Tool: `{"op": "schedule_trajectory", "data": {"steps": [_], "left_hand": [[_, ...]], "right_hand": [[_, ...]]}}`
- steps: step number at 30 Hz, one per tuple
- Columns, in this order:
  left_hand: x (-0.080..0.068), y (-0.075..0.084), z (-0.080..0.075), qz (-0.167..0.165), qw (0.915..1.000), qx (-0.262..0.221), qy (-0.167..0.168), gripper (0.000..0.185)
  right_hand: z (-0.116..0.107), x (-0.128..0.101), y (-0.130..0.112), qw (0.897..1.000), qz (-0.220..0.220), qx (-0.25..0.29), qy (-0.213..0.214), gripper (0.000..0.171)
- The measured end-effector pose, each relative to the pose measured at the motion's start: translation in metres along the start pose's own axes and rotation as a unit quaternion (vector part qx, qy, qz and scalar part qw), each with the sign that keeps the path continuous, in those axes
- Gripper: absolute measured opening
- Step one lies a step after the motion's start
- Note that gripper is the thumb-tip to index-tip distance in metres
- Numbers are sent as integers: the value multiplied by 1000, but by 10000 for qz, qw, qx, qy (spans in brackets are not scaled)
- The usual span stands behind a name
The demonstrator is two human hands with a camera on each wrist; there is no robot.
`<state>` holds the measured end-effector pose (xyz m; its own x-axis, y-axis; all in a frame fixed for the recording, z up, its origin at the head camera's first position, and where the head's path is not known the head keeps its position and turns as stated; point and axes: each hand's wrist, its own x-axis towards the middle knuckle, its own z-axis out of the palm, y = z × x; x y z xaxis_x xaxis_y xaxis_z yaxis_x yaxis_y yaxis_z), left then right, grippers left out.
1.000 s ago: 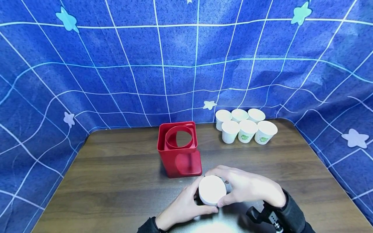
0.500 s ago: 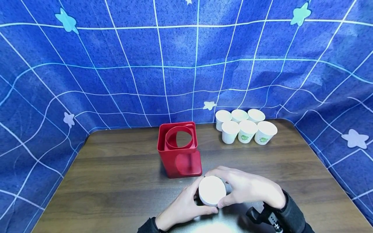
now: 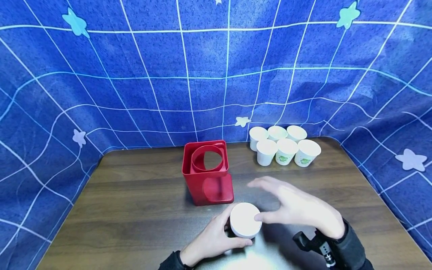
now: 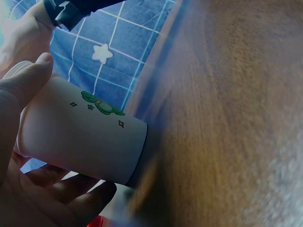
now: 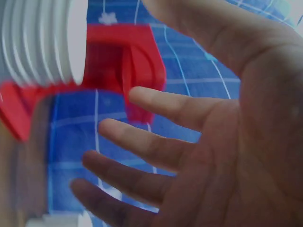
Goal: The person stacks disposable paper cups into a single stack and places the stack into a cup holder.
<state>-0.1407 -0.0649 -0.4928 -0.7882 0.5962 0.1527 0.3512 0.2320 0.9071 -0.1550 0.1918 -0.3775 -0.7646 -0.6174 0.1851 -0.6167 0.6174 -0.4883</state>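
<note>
A stack of white paper cups [image 3: 245, 220] stands bottom-up on the wooden table [image 3: 135, 202] near its front edge. My left hand [image 3: 219, 234] grips its side; in the left wrist view the outer cup [image 4: 85, 142] shows a green print under my thumb. My right hand [image 3: 287, 204] hovers open just right of the stack, fingers spread and off it. The right wrist view shows that open palm [image 5: 213, 142], the stack's ribbed rims [image 5: 47, 42] and the red holder [image 5: 137, 56] beyond. The red square cup holder [image 3: 207, 172] stands just behind the stack.
Several white paper cups [image 3: 285, 150] stand upright in a cluster at the table's back right. A blue grid-patterned cloth with stars [image 3: 135, 75] hangs behind and round the sides. The table's front edge lies close to my wrists.
My right hand has let go of the cup stack and lifted away to the right with its fingers spread. The left hand still holds the stack in the same place.
</note>
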Motion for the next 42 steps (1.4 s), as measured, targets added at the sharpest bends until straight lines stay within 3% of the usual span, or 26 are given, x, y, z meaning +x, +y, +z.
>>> {"op": "schedule_trajectory", "data": {"steps": [4, 10, 17, 28, 32, 42], "left_hand": [[-1, 0, -1, -7, 10000, -37, 18, 77], [-2, 0, -1, -31, 10000, -80, 27, 77], [-1, 0, -2, -51, 9999, -130, -4, 77], [0, -1, -1, -20, 10000, -66, -5, 77], [1, -1, -1, -42, 10000, -85, -21, 77], [1, 0, -4, -99, 9999, -111, -60, 77]], "right_hand": [[-11, -4, 5, 9970, 298, -182, 690, 71], [-25, -10, 12, 9887, 640, -344, 1314, 77], [-34, -12, 29, 9763, 539, -595, 2011, 84], [-33, -10, 90, 9381, 759, -479, 3346, 88], [-30, -12, 110, 9304, 1128, -512, 3450, 92], [-21, -22, 146, 9224, 2280, -406, 3092, 102]]}}
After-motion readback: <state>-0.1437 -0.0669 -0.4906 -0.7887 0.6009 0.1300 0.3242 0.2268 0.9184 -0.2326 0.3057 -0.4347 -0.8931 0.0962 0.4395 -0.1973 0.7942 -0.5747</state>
